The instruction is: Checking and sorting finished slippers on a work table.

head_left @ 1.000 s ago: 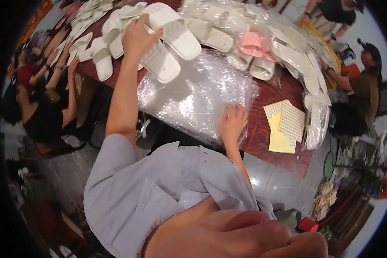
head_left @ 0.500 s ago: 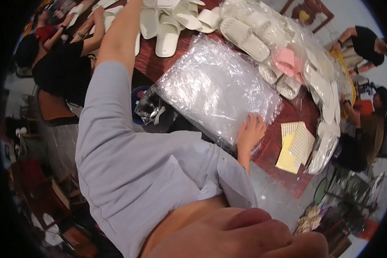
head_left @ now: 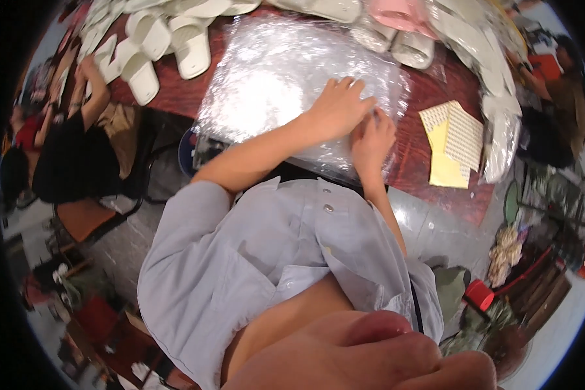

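A stack of clear plastic bags lies flat and shiny on the dark red table in front of me. My left hand reaches across the stack, its fingers bent, with the tips close to my right hand. My right hand is at the stack's right part, fingers and thumb drawn together on the film. Both hands appear closed on plastic; the exact edge between the fingertips is too fine to make out.
White slippers lie along the table's far left side. Bagged white slippers and a pink bagged slipper are at the far right. Yellow and white label sheets rest right of the stack. A person in black sits at left.
My left arm has come back from the far slippers, and its hand is now on the bags beside my right hand. My right hand's spread fingers have drawn together. The view has shifted.
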The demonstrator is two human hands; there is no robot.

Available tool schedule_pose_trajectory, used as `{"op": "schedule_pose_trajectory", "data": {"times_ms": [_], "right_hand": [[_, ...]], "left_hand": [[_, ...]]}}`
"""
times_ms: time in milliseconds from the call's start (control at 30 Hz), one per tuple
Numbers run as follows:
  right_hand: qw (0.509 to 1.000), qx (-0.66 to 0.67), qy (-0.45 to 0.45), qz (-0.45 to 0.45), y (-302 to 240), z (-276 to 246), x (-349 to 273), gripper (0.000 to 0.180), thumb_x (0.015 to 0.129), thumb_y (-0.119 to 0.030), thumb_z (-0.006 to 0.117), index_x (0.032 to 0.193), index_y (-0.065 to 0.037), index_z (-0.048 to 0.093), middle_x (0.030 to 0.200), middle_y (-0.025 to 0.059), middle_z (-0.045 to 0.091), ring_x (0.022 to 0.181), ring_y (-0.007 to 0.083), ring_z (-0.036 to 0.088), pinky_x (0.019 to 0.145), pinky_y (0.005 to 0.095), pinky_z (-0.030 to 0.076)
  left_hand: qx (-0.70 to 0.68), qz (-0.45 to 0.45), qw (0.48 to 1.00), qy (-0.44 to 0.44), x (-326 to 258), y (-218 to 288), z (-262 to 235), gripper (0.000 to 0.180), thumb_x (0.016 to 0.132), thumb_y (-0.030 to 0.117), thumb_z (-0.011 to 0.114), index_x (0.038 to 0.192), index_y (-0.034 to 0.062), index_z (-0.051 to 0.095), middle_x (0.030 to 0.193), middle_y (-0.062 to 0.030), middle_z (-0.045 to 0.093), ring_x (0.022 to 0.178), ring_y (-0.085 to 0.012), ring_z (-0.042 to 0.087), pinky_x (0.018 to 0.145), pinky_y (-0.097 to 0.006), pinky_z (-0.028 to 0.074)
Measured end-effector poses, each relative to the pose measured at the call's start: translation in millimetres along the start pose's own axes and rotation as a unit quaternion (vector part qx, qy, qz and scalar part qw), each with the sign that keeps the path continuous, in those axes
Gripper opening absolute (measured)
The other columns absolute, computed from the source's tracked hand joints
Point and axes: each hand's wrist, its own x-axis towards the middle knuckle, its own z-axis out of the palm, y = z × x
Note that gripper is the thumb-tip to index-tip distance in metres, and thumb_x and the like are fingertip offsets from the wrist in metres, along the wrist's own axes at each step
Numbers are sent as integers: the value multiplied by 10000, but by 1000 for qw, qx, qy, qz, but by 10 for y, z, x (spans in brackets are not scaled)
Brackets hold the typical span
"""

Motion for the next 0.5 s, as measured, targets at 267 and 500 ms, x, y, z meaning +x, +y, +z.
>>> {"op": "schedule_pose_trajectory", "data": {"times_ms": [267,500], "right_hand": [[944,304,-42,117,210,-211,103,377,875,-16,690,1251,-33,678,1420,167,561,1318,314,526,1107,411,420],[869,476,-13,137,378,-752,195,328,982,26,616,1310,24,631,1269,79,636,1157,142,615,990,270,492]], "left_hand": [[-29,8,994,104,-126,32,606,401,901,222,690,1293,165,632,1319,-198,518,1298,-390,468,1024,-541,375],[-18,-2,998,66,-134,52,597,425,929,226,676,1344,179,598,1347,-187,484,1333,-390,432,1071,-540,341]]}}
